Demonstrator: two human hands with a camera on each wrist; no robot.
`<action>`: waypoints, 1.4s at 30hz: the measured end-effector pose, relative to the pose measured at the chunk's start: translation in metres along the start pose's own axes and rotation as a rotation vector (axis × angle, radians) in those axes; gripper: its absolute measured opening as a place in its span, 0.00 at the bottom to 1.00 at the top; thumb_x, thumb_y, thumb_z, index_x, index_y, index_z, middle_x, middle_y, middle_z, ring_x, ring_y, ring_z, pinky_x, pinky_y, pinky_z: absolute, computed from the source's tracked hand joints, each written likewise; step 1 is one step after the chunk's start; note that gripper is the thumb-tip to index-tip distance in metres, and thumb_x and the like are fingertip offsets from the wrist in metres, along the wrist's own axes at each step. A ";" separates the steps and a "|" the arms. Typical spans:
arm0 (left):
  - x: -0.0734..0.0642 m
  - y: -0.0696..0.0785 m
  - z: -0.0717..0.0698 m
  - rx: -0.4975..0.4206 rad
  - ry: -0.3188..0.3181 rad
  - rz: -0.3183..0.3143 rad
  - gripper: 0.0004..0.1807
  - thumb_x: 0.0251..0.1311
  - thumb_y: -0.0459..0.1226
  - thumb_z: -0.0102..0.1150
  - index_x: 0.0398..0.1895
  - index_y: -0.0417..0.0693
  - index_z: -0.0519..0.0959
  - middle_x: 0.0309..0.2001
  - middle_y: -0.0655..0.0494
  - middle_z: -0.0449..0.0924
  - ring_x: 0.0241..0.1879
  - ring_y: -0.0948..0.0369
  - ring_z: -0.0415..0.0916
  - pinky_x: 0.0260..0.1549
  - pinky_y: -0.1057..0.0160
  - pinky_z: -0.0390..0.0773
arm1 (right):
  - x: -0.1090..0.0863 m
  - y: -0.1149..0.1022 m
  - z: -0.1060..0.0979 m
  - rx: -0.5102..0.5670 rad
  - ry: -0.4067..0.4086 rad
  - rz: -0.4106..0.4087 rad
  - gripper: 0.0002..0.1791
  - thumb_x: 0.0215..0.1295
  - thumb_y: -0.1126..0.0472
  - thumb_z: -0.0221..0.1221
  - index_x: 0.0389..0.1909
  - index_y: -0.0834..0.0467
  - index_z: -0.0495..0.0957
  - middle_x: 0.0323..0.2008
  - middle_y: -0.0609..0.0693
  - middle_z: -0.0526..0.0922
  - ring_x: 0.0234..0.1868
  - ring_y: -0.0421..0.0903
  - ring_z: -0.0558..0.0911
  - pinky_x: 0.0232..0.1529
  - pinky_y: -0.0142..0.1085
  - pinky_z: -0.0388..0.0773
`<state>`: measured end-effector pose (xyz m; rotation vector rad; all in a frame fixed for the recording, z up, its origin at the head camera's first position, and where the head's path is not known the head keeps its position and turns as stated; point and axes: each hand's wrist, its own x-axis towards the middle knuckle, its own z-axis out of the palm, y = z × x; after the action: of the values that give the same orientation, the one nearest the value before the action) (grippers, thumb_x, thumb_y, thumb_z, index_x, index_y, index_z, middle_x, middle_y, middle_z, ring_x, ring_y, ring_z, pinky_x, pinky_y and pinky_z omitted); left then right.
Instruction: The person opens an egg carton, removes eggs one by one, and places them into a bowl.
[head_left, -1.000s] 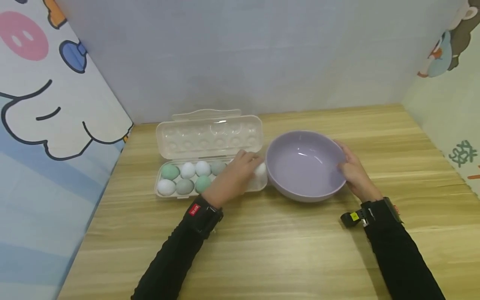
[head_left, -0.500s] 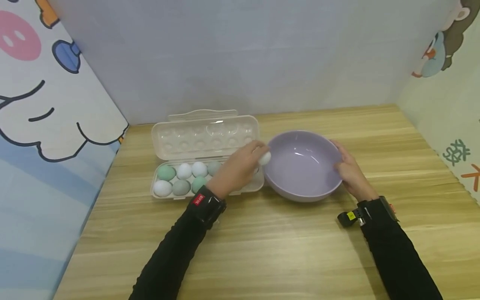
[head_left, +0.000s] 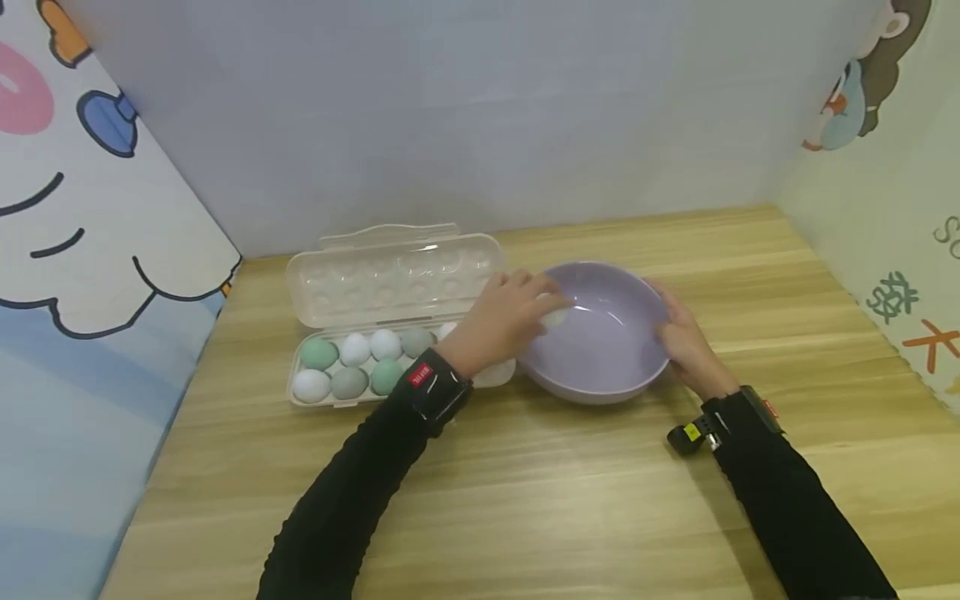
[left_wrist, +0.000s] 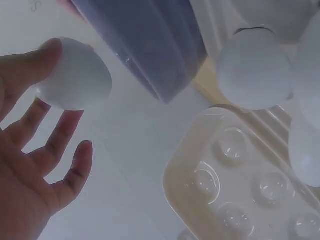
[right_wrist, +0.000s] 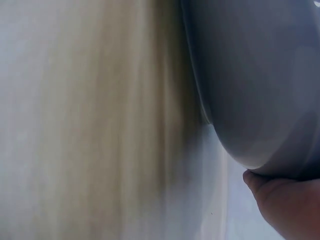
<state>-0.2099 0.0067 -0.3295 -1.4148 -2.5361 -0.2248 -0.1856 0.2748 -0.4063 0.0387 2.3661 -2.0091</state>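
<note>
My left hand pinches a white egg between thumb and fingers, over the left rim of a lilac bowl. In the left wrist view the egg shows well and the remaining fingers are spread. At the bowl's right side, my right hand grips the rim; its thumb lies at the edge in the right wrist view. Left of the bowl lies an open clear plastic egg carton holding several white, green and grey eggs, such as a green egg. My left hand and forearm hide its right part.
The carton's lid leans back toward the grey rear wall. A printed cartoon panel stands on the left, and another printed panel on the right. Wood-grain table surface lies in front of the bowl.
My left hand has lifted the white egg from the carton's right end and carried it rightward to the bowl's rim. My right hand keeps its hold on the bowl. The view has shifted slightly.
</note>
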 end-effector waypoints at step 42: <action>0.084 0.009 0.054 0.001 -0.549 -0.014 0.13 0.50 0.34 0.60 0.41 0.48 0.74 0.43 0.54 0.70 0.42 0.57 0.69 0.45 0.52 0.66 | 0.004 0.007 -0.002 -0.019 0.023 -0.054 0.43 0.42 0.81 0.36 0.66 0.57 0.51 0.64 0.59 0.55 0.60 0.60 0.60 0.57 0.55 0.61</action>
<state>-0.2515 0.0937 -0.3589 -1.6387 -2.9639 0.1938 -0.1897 0.2781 -0.4134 -0.0028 2.4259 -2.0206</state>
